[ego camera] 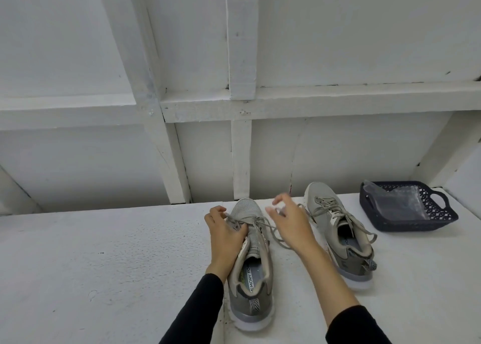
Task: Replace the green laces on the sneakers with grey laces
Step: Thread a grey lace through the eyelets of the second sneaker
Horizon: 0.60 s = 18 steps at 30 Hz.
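A rough white-painted surface [104, 260] runs below white plank walls. The left hand [225, 233] curls over the near mesh sneaker [250, 260], pinching its flat grey lace [270, 233]. The right hand [287, 220], beside it, hangs loosely curled and blurred; its grasp is unclear. Right of it stands the second laced sneaker [338, 229], then a dark latticed basket [408, 224] holding crinkled clear plastic [398, 200].

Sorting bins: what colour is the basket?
Dark navy basket, lattice pattern, seen in the head view.
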### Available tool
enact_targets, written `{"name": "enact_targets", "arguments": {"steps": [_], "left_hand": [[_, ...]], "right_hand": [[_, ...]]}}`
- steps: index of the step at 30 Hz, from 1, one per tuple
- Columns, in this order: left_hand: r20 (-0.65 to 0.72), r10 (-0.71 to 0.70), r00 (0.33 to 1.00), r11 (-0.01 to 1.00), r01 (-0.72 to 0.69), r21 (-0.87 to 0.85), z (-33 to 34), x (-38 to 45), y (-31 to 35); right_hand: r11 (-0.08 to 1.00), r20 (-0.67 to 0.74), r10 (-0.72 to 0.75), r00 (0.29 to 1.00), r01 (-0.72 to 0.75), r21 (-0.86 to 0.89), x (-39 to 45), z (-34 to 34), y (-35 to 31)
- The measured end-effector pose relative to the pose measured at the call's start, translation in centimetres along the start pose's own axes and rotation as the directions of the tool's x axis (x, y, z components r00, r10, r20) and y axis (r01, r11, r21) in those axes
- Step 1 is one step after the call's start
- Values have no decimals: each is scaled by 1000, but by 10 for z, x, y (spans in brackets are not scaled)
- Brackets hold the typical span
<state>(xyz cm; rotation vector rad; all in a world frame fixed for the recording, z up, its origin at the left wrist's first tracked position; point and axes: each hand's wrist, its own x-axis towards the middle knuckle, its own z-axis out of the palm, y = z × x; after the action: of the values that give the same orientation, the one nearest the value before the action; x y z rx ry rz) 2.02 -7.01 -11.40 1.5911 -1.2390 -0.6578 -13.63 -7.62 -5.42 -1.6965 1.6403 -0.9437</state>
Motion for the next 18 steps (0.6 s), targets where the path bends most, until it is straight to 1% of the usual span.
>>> {"name": "enact_targets", "arguments": {"steps": [2, 3, 4, 5, 6, 7, 8, 9, 11, 13, 14, 15, 16, 17, 18], "left_hand": [[-1, 47, 999, 999, -47, 9, 1, 0, 1], [-1, 63, 998, 998, -63, 11, 1, 0, 2], [1, 70, 998, 997, -70, 12, 1, -1, 3], [2, 70, 998, 998, -70, 9, 1, -1, 3], [1, 69, 998, 998, -69, 2, 0, -1, 3], [1, 67, 998, 998, -67, -4, 0, -1, 2], [2, 62, 998, 998, -62, -7, 0, -1, 1], [5, 54, 999, 999, -54, -8, 0, -1, -1], [8, 38, 999, 999, -38, -10, -1, -1, -1], [3, 28, 1000, 1000, -28, -7, 0, 0, -2], [2, 21, 1000, 1000, -21, 1, 0, 1, -3], [-1, 8, 1000, 1000, -8, 11, 1, 1, -5], [-6, -12, 1000, 1000, 12, 23, 2, 1, -7], [-10, -37, 999, 998, 37, 40, 2, 1, -9], [-15, -63, 998, 996, 64, 67, 2, 1, -11]], "right_hand": [[949, 119, 80, 990, -39, -312, -10, 10, 19], [919, 134, 107, 985, -46, -393, -13, 14, 24], [915, 137, 122, 983, -58, -399, -15, 16, 25], [942, 144, 122, 982, -68, -330, -15, 16, 23], [978, 151, 113, 982, -83, -190, -14, 14, 18], [994, 156, 107, 982, -107, -10, -13, 10, 10], [974, 150, 104, 983, -131, 183, -12, 4, 1], [920, 128, 100, 987, -141, 365, -11, -2, -7], [755, 64, 79, 995, -102, 648, -10, -18, -23], [553, 26, 37, 999, -42, 832, -9, -32, -33], [520, 2, 30, 1000, -17, 854, -8, -36, -35], [590, -42, 37, 998, 12, 807, -9, -38, -37], [730, -91, 43, 995, 32, 683, -8, -37, -35], [867, -130, 33, 991, 37, 497, -6, -34, -29], [955, -135, 12, 991, 28, 294, -4, -29, -22]]}}
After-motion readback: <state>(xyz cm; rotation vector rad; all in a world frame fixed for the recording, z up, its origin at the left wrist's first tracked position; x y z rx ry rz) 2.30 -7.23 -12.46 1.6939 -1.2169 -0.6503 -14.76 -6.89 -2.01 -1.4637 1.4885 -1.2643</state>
